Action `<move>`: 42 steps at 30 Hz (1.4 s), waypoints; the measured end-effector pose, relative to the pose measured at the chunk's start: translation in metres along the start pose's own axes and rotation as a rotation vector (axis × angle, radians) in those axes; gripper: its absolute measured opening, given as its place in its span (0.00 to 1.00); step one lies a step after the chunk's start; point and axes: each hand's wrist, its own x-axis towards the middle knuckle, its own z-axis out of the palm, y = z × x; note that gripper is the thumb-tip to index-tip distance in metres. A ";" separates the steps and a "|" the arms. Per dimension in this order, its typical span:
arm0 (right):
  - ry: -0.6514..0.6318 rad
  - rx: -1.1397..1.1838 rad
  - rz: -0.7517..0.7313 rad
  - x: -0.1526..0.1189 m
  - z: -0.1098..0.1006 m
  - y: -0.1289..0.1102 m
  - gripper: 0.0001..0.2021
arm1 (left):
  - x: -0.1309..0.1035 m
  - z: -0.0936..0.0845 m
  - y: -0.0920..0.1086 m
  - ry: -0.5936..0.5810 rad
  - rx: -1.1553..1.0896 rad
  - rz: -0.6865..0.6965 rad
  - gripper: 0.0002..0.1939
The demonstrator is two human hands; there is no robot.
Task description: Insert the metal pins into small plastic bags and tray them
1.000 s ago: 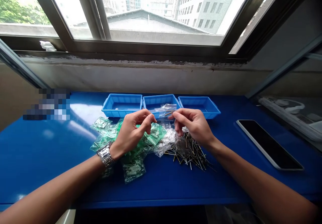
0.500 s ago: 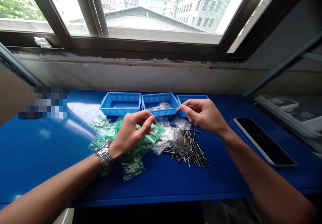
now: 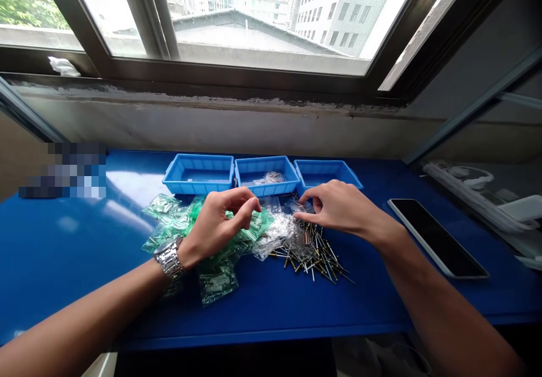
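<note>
My left hand (image 3: 231, 219) hovers over green plastic bags (image 3: 218, 281) packed with small pale parts. Its thumb and forefinger are pinched together, and what sits between them, if anything, is hidden. My right hand (image 3: 339, 207) has its thumb and forefinger apart above small clear bags (image 3: 292, 233). Nothing shows between those fingers. Below them spreads a loose pile of thin metal pins (image 3: 324, 261), some with yellowish ends. Behind, the middle blue bin (image 3: 265, 188) holds several thin silvery pieces in clear bags.
A left blue bin (image 3: 197, 187) and a right blue bin (image 3: 326, 165) flank the middle one along the wall. On the blue table (image 3: 271, 320) a phone (image 3: 438, 239) lies at the right. A window (image 3: 262, 33) rises behind.
My right hand has come down from the right bin's front to the clear bags, and its fingers have spread apart. My left hand stays nearly where it was, still pinched.
</note>
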 end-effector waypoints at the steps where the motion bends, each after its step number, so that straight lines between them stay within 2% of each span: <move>1: 0.003 -0.014 -0.004 0.000 0.001 -0.001 0.18 | 0.000 0.000 0.000 -0.001 -0.003 0.001 0.14; 6: 0.032 -0.008 -0.018 0.000 0.003 0.001 0.13 | -0.001 0.000 0.000 -0.007 0.003 -0.002 0.15; 10: 0.123 0.105 -0.059 0.000 0.004 0.003 0.10 | -0.001 -0.001 0.001 -0.015 0.008 -0.001 0.15; 13: 0.214 0.300 -0.093 0.000 0.002 -0.001 0.11 | -0.001 0.000 -0.001 -0.005 0.001 0.001 0.15; 16: 0.259 0.596 -0.107 -0.001 0.002 -0.010 0.11 | 0.000 0.001 -0.003 0.034 -0.033 -0.029 0.14; 20: 0.227 0.953 -0.099 0.000 0.010 -0.020 0.10 | 0.000 0.002 -0.005 0.054 -0.080 -0.091 0.12; 25: 0.133 1.176 -0.136 0.005 0.026 -0.029 0.09 | 0.000 0.002 -0.005 0.014 -0.069 -0.087 0.14; 30: 0.020 1.245 -0.166 0.006 0.037 -0.037 0.10 | 0.000 0.002 -0.004 0.015 -0.028 -0.037 0.12; 33: 0.000 1.204 -0.165 0.006 0.041 -0.039 0.09 | -0.001 0.003 -0.003 0.027 0.001 -0.025 0.11; 42: 0.274 0.944 -0.167 0.002 0.037 -0.042 0.11 | -0.001 0.003 -0.004 0.073 0.020 -0.008 0.09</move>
